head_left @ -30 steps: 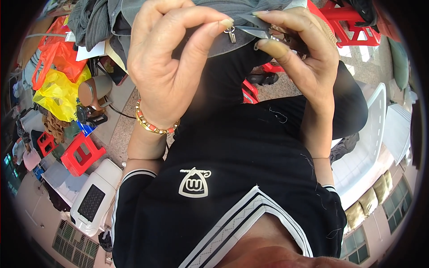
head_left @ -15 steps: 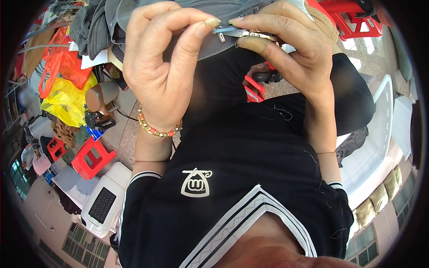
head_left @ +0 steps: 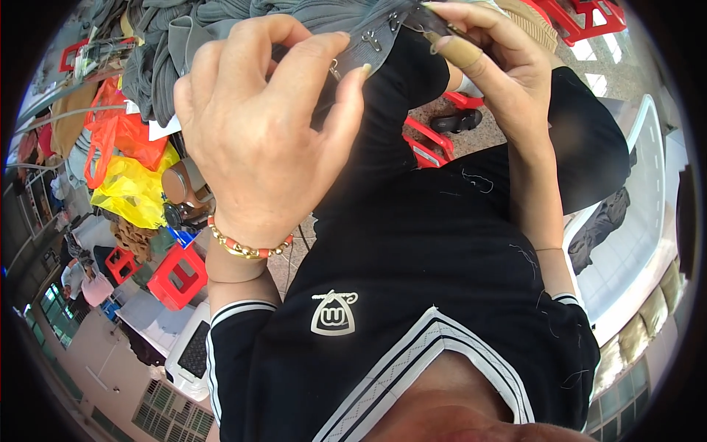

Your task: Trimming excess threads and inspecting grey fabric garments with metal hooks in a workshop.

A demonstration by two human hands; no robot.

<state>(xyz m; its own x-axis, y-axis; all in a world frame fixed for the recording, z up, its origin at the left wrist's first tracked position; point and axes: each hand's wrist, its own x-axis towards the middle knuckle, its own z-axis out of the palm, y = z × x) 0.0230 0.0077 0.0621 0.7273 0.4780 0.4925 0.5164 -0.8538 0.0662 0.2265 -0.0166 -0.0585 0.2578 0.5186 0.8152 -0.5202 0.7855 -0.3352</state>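
Metal hook (head_left: pixel 371 40) on grey fabric (head_left: pixel 324 13), right of the forefinger on my left hand (head_left: pixel 258 125).
Its fingertips stand apart; my right hand (head_left: pixel 508 81) pinches a dark tool (head_left: pixel 421 18).

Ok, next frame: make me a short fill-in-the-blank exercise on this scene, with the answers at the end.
1. The beaded bracelet circles the person's ____ wrist.
2. The snips are held in the ____ hand.
3. On the right hand, a tan wrap covers part of the ____.
4. The plastic bag just below the orange-red bag is ____.

Missing words: left; right; thumb; yellow.
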